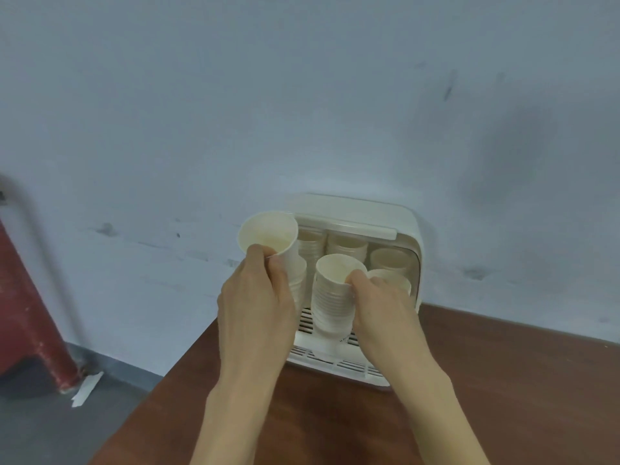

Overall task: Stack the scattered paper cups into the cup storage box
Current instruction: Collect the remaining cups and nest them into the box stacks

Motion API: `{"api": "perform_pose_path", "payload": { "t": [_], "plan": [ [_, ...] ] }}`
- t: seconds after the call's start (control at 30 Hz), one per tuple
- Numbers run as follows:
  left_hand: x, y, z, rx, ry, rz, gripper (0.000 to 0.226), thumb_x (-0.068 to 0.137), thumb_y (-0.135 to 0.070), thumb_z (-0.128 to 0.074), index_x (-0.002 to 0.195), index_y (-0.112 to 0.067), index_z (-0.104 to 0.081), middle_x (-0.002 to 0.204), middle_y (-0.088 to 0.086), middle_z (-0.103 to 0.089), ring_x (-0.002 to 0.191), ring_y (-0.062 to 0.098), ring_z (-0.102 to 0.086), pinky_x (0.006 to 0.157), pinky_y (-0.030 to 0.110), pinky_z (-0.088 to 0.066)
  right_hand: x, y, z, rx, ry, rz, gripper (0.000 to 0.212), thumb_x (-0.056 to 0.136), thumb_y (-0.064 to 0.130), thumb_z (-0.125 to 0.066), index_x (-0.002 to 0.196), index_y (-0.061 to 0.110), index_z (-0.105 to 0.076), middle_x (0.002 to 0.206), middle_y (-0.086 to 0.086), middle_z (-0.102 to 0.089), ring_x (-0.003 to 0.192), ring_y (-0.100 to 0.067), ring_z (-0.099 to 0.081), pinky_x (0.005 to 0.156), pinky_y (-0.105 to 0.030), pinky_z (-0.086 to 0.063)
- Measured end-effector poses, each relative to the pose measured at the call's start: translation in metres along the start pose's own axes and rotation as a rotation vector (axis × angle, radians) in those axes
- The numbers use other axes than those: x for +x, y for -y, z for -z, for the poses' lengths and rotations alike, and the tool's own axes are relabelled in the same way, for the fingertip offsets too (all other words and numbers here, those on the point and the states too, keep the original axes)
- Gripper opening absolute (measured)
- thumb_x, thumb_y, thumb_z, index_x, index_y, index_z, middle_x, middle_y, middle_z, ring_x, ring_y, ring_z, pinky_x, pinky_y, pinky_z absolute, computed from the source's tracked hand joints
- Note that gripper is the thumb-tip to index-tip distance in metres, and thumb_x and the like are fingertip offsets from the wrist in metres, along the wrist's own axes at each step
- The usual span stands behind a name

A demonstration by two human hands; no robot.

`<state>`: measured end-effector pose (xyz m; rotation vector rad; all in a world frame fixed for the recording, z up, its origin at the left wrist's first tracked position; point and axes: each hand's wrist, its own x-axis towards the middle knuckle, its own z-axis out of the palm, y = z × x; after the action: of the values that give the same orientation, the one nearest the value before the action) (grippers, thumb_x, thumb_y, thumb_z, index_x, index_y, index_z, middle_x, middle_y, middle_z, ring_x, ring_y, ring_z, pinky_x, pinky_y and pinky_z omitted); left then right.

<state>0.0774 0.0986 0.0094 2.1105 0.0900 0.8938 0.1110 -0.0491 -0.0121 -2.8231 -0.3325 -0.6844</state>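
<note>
A cream cup storage box (407, 226) stands open on the brown table (486, 380) against the wall, its slatted tray (335, 362) pulled forward. My left hand (256, 303) grips a stack of white paper cups (270, 234) at the box's front left, rim up. My right hand (382, 305) pinches the rim of a second tall stack of cups (332, 297) held over the tray's middle. More cup stacks (347, 246) stand at the back of the box, and another one (389, 258) at the right.
The blue-grey wall (302, 112) is directly behind the box. The table's left edge runs diagonally, with grey floor (50, 431) below it. A red pillar base (30, 313) and a scrap of white tape (85, 391) lie at the far left.
</note>
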Motion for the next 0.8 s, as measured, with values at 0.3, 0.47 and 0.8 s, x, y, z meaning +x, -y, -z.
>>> {"api": "perform_pose_path", "payload": {
  "t": [0.3, 0.47, 0.8],
  "plan": [
    [0.022, 0.012, -0.013, 0.062, 0.055, -0.095, 0.019, 0.101, -0.021, -0.035, 0.101, -0.015, -0.053, 0.077, 0.002, -0.055, 0.074, 0.027, -0.053, 0.066, 0.042, -0.042, -0.003, 0.002, 0.002, -0.005, 0.079, -0.065, 0.025, 0.089, 0.004, -0.037, 0.110, 0.017, -0.043, 0.086, -0.002, -0.048, 0.081, -0.025, -0.038, 0.070, -0.032, -0.028],
    [0.028, 0.018, -0.022, 0.023, 0.023, -0.142, 0.019, 0.102, -0.021, -0.036, 0.101, -0.015, -0.054, 0.077, 0.001, -0.054, 0.071, 0.025, -0.052, 0.063, 0.038, -0.041, -0.003, -0.002, -0.003, 0.052, 0.066, -0.073, 0.025, 0.096, 0.012, -0.038, 0.119, 0.019, -0.043, 0.099, -0.003, -0.058, 0.093, -0.025, -0.049, 0.070, -0.033, -0.033],
    [0.042, 0.027, -0.007, 0.028, -0.005, -0.182, 0.018, 0.100, -0.016, -0.038, 0.100, -0.013, -0.056, 0.070, -0.002, -0.050, 0.066, 0.022, -0.049, 0.061, 0.038, -0.041, -0.004, 0.001, -0.004, 0.129, 0.074, -0.052, 0.026, 0.097, 0.028, -0.039, 0.121, 0.020, -0.044, 0.094, -0.001, -0.058, 0.093, -0.023, -0.050, 0.076, -0.038, -0.042]
  ]
}}
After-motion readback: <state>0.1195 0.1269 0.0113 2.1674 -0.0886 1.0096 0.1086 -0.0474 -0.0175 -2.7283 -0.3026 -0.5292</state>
